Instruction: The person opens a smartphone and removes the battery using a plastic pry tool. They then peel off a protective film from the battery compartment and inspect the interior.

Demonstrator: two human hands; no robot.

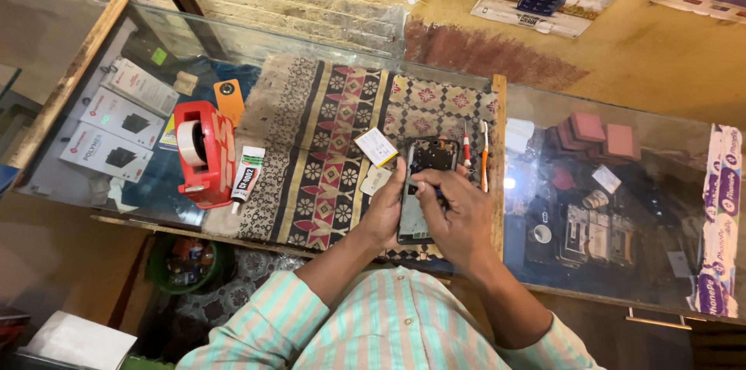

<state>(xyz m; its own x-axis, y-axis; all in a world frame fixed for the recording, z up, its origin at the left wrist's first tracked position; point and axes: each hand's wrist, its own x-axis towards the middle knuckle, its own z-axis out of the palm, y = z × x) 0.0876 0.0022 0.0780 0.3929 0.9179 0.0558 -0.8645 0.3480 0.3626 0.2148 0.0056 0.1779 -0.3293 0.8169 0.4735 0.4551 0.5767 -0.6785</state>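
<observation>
Opened phone (423, 183) w/ back cover off, lying on the patterned cloth (326, 152) at approx centre of the glass counter (622, 106). Left hand (385, 211) wrapped round its left edge, fingers closed on the frame, so firmly gripped. Right hand (458, 218) pinched shut on a thin tool, prob a small screwdriver or pick, mostly hidden by the fingers, tip down near the middle of the phone.

Handling guess: light, stiff, flat slab, but fragile inside w/ boards and flex cables exposed, and prob glass on the underside. Best held by the long side edges, as the left hand does, not by the open middle. Cloth underneath should stop sliding.

Around the phone: white flat part (376, 146) at 10 o'clock, just beside the top corner. Red and orange tools (483, 156) at 2 o'clock, close by. Glue tube (247, 176) and red tape dispenser (203, 154) at 9 o'clock, well apart. White boxes (116, 125) further out at 9, under the glass.
</observation>
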